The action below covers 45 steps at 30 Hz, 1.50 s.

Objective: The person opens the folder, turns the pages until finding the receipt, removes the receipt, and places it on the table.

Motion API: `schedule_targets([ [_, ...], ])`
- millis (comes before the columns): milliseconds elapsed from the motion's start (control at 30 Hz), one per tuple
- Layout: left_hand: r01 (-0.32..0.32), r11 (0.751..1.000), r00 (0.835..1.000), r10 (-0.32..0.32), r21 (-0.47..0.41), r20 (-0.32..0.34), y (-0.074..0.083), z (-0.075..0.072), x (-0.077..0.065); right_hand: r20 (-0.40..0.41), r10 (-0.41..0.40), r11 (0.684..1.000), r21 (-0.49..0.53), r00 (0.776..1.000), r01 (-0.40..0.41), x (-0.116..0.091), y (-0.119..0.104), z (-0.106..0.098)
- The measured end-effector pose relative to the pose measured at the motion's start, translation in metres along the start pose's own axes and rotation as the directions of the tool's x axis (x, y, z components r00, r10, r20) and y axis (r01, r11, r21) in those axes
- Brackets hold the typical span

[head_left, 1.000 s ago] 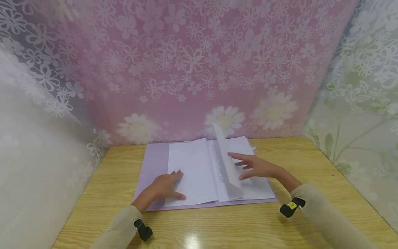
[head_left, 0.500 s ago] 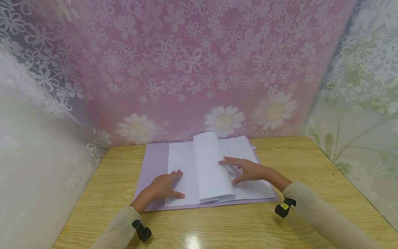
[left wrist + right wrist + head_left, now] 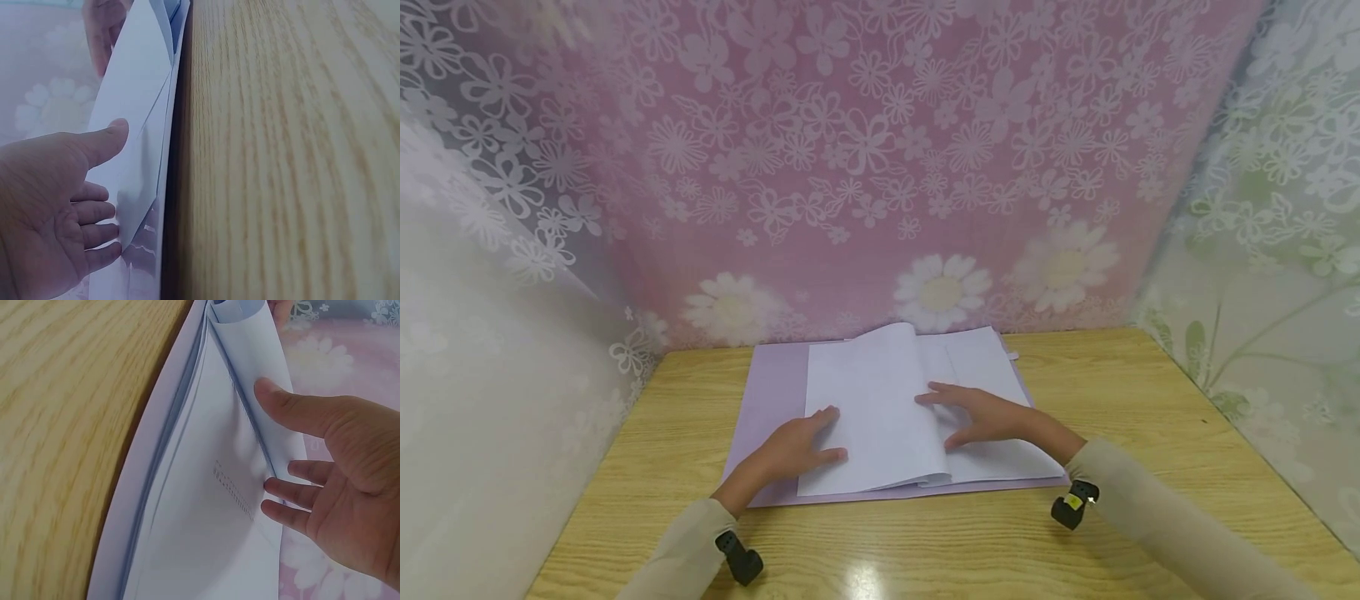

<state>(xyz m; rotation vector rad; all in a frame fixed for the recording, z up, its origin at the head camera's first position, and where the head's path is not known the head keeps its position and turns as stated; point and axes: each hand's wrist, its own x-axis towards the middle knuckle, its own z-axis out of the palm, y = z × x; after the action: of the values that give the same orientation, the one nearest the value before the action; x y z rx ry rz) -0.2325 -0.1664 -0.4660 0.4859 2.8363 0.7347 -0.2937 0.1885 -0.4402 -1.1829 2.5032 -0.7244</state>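
Note:
A folder with a lilac cover (image 3: pixel 777 375) lies open on the table, with white pages inside. One turned page (image 3: pixel 880 400) bulges over the left half, its curved fold close to the middle. My left hand (image 3: pixel 793 446) rests on the left side of the pages, thumb and fingers spread. Against the bulging page's curve, the fingers of my right hand (image 3: pixel 988 415) touch the paper, held fairly straight and apart. In the right wrist view, small printed marks show on the right-hand page (image 3: pixel 200 506) under the curled sheet (image 3: pixel 259 369).
The wood-grain table (image 3: pixel 880 542) extends in front of the folder and to both sides. A pink flowered backdrop (image 3: pixel 865 167) stands right behind it. A small white tab (image 3: pixel 1012 357) sticks out at the folder's right edge.
The upright page has swung over to the left and come down into a low curve. My right hand has followed it leftward. The left hand has barely moved.

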Motion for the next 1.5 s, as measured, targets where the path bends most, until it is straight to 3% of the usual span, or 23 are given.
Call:
schedule_targets([
  [500,-0.013,0.999,1.0,0.012,-0.031,-0.022,0.0,0.007,0.0,0.011,-0.012,1.0,-0.02,1.0,0.012,0.017,-0.013,0.017],
  [733,-0.042,0.996,0.999,0.044,0.08,-0.02,0.005,0.011,0.0,0.041,-0.004,0.999,-0.048,0.999,0.006,0.023,-0.019,0.022],
  [1000,-0.076,0.975,0.997,0.077,0.208,0.003,0.008,0.006,0.005,0.079,-0.019,0.994,-0.107,0.997,0.028,0.027,-0.02,0.023],
  [1500,0.007,0.989,0.993,-0.025,0.148,0.118,0.02,-0.001,0.013,0.114,-0.009,0.989,-0.148,0.993,0.026,0.03,-0.031,0.021],
])
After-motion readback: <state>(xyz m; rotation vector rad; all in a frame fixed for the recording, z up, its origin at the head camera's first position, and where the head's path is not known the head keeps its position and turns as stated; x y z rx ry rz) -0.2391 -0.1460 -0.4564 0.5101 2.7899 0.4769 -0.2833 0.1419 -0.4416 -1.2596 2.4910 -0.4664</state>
